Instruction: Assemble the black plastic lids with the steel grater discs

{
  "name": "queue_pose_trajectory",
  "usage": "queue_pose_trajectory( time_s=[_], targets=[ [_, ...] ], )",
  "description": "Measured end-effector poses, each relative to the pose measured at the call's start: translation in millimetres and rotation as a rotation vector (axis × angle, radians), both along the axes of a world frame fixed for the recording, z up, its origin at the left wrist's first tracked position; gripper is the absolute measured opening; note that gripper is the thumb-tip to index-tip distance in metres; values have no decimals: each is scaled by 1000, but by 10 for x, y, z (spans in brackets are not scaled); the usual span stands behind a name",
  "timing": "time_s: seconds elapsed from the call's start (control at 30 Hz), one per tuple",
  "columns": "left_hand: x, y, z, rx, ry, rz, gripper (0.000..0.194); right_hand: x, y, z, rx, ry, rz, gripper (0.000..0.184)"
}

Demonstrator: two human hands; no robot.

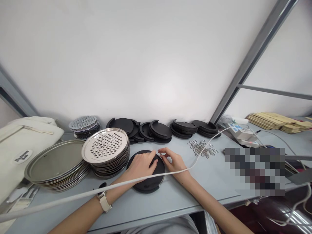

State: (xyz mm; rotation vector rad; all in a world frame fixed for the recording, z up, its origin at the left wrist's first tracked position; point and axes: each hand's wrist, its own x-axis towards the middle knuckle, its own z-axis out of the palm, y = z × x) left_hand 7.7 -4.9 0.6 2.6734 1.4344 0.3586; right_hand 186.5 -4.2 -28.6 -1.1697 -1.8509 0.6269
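Observation:
A black round disc [148, 185] with a raised rim lies on the table in front of me. My left hand [143, 163] is over its top, fingers bent at the far rim and thumb on the surface, holding it. At the upper right of the rim, my right hand [174, 161] has thumb and forefinger pinched close to the left fingertips. Whatever is in that pinch is too small to make out. Several metal S-shaped hooks [202, 148] are heaped to the right of my hands.
Perforated metal plates [106, 145] and plain metal trays [55, 162] are stacked left. More black discs [161, 130] line the wall. A white cable [175, 172] crosses over my forearms. A cream bag [26, 139], a power strip [240, 131] and wooden slats [273, 121] flank the area.

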Motion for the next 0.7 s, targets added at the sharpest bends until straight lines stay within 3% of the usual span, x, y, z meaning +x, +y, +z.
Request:
queue_pose_trajectory(
  time_s=[0.7],
  targets=[
    [-2, -1, -7, -23, 0, 7, 16, -16, 29, 37, 12, 13, 29, 18]
  ],
)
